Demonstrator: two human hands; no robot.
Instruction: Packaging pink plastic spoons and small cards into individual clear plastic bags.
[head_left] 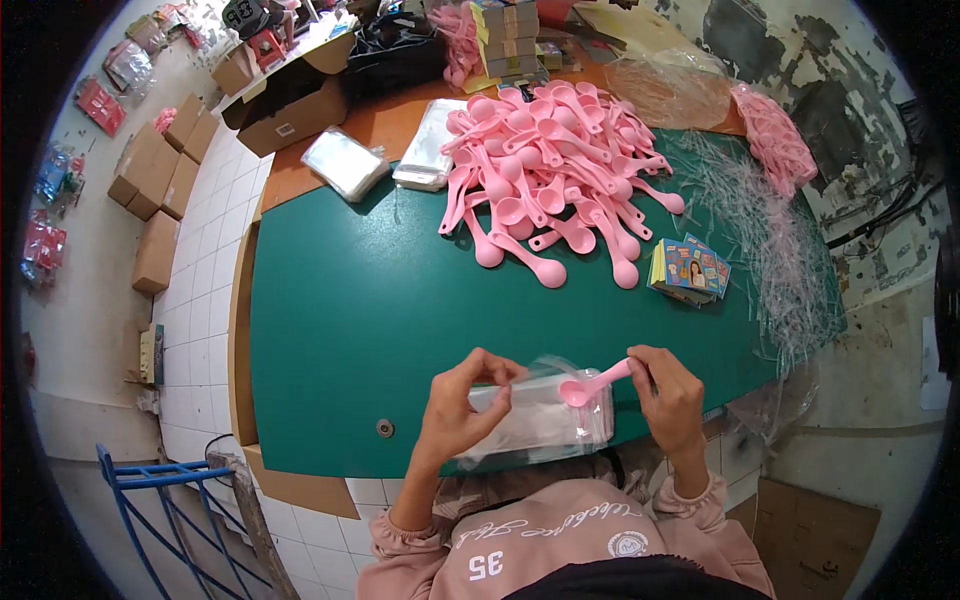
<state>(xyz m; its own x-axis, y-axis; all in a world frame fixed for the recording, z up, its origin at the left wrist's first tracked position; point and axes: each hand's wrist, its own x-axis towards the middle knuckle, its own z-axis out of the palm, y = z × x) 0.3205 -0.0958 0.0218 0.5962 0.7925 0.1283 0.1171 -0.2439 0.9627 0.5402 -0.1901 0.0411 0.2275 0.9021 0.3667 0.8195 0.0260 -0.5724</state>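
Observation:
My right hand [668, 396] pinches the handle end of a pink measuring spoon [592, 384]. The bowl of that spoon lies over the mouth of a clear plastic bag [548, 368], on top of a stack of flat clear bags [530, 420] near the table's front edge. To the left of the stack, my left hand [462, 402] has thumb and forefinger curled at the lifted film of the top bag. A big heap of pink spoons [550, 150] covers the far middle of the table. Beside it on the right sits a small pile of printed cards [690, 270].
Two more packs of clear bags [345, 163] [428, 145] lie at the back left. Loose plastic film [780, 270] trails along the right edge, with a pink bundle [775, 140] above. An open carton [290, 105] stands behind. A blue hand truck [180, 475] is at lower left.

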